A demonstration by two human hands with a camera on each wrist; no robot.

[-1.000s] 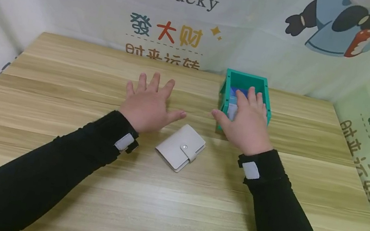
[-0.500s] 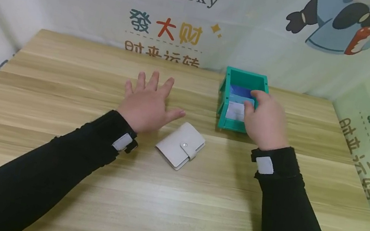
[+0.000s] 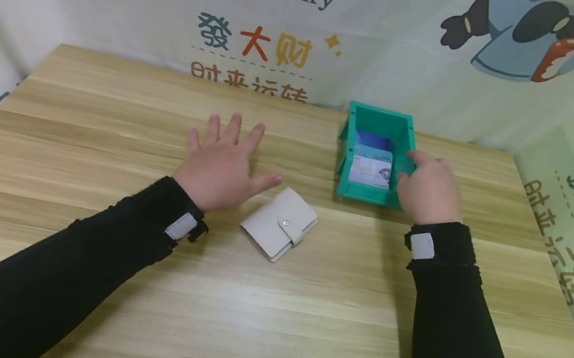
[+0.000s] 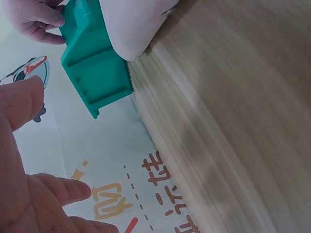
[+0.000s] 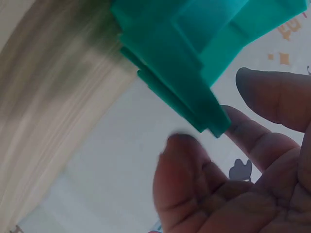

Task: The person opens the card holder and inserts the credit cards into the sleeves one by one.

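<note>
My right hand (image 3: 431, 190) is at the right wall of a green plastic box (image 3: 371, 194), thumb and index finger right at the rim. In the right wrist view its fingers (image 5: 182, 170) are spread around the box's corner, with gaps showing beside the thumb. Flat printed pieces (image 3: 371, 171), blue at the back and whitish at the front, lie inside the box. My left hand (image 3: 219, 170) has its fingers spread, palm down, and holds nothing. Just right of it lies a closed off-white snap-fastened wallet (image 3: 279, 224), turned at an angle.
All this is on a light wood-grain table (image 3: 238, 324). A printed cloth (image 3: 271, 10) with lettering and cartoon figures hangs along the table's back edge, right behind the box. More cloth closes off the left and right sides.
From over the box, my right hand has drawn rightward to its right wall, uncovering the printed pieces inside. My left hand, the wallet and the box stay about where they were.
</note>
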